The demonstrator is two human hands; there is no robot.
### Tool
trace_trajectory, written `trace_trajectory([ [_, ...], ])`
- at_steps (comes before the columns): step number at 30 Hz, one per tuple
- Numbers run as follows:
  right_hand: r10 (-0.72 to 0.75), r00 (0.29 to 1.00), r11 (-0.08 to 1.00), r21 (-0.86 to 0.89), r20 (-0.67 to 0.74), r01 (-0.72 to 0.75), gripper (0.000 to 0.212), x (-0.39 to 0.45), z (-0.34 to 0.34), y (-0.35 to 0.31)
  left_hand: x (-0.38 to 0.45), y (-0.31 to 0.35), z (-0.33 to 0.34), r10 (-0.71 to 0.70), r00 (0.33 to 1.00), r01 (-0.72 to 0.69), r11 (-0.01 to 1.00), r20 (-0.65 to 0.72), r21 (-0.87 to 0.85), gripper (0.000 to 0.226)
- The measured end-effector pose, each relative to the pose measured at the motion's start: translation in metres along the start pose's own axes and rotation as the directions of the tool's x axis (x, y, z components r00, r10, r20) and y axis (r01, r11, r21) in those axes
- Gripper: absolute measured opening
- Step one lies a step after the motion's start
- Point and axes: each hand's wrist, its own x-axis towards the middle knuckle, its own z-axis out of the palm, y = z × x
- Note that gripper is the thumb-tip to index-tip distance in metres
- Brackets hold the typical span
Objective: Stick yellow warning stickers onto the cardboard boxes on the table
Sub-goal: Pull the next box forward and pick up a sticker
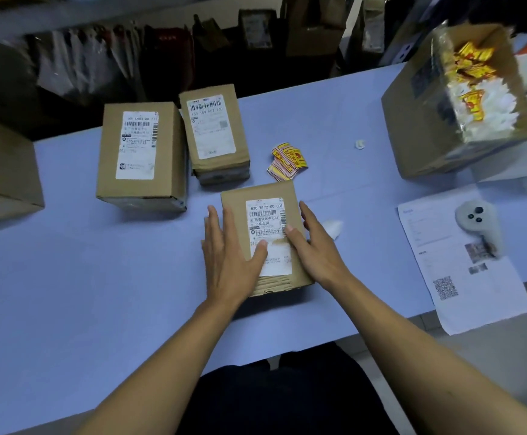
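Tabletop (98, 277): both flat hands (232, 252) press small box (265, 196).

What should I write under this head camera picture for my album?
Two hands, left hand and right hand, rest on a small box, with yellow stickers lying just behind it.

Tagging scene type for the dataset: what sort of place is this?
Probably a parcel packing or shipping room: labelled cardboard boxes on a blue table, loose yellow warning stickers, bags and cartons on a shelf behind.
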Motion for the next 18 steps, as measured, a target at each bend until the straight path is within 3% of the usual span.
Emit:
trace_trajectory([
  [3, 0.006, 1.0, 0.996, -0.088, -0.029, -0.008, 0.06, 0.021, -0.019, -0.007, 0.019, 0.008, -0.004, 0.223, 0.974, -0.224, 0.924, 0.041, 0.309, 0.08],
  [6, -0.073, 0.996, 0.954, -0.295, -0.05, 0.055, 0.056, 0.045, -0.041, -0.012, 0.035, 0.018, -0.002, 0.274, 0.956, -0.293, 0.841, 0.109, 0.455, 0.077],
  [10, -0.119, 0.993, 0.838, -0.536, -0.005, 0.097, 0.059, 0.08, -0.059, -0.01, 0.042, 0.02, 0.005, 0.229, 0.963, -0.269, 0.84, 0.141, 0.472, 0.075],
  [18, -0.183, 0.983, 0.724, -0.673, 0.027, 0.153, 0.055, 0.133, -0.047, -0.02, 0.046, 0.016, 0.008, 0.234, 0.965, -0.261, 0.833, 0.116, 0.488, 0.072],
])
